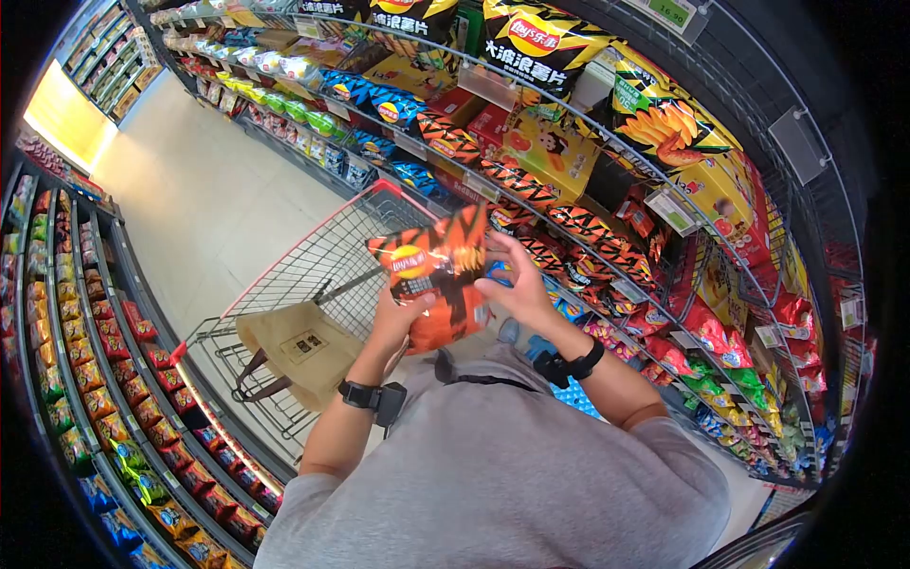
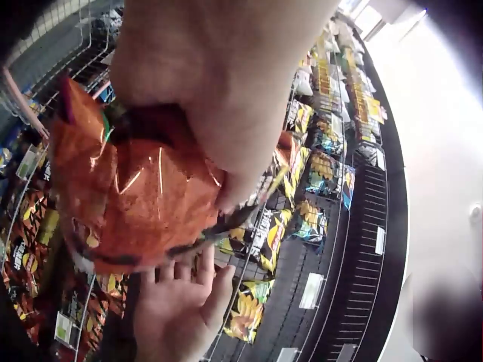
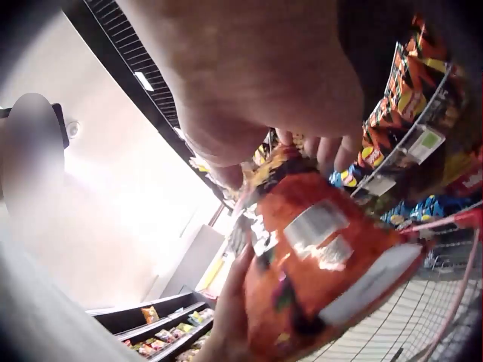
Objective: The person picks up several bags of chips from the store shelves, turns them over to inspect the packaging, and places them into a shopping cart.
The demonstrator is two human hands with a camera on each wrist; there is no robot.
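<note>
We hold an orange chip bag (image 1: 438,275) up in front of our chest, over the near corner of the shopping cart (image 1: 313,275), with both forearms bent upward and each wrist wearing a black strap.

Our left hand (image 1: 398,318) grips the bag from below and behind: the thumb lies across its lower front and the fingers curl round the back. In the left wrist view the same hand (image 2: 219,90) fills the top of the picture, pressed into the crinkled foil of the bag (image 2: 128,188).

Our right hand (image 1: 517,284) meets the bag's right edge, fingers (image 1: 502,251) loosely bent and closed over the side of the packet, the palm turned toward it. In the right wrist view those fingertips (image 3: 324,151) rest on the top of the bag (image 3: 324,256).

The bag stands roughly upright, tilted slightly, its printed front facing us. A brown paper bag (image 1: 299,346) lies in the cart. Snack shelves (image 1: 569,190) run along our right, and another rack (image 1: 85,341) lines the aisle on the left.
</note>
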